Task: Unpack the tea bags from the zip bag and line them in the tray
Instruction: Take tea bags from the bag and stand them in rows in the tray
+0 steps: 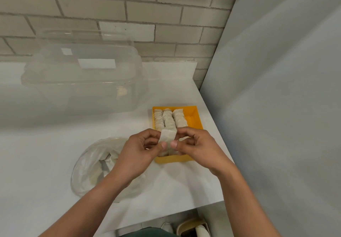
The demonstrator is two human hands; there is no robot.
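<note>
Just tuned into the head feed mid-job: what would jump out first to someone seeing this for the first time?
The yellow tray at centre right, with rows of tea bags lined inside, stands out against the white counter. Just in front of it, the left hand and right hand pinch one tea bag between them. A crumpled clear zip bag lies at lower left, a large clear container behind.

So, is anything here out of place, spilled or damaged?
Nothing stands out. The tea bags stand in neat rows in the yellow tray, and both hands hold one tea bag above it.
</note>
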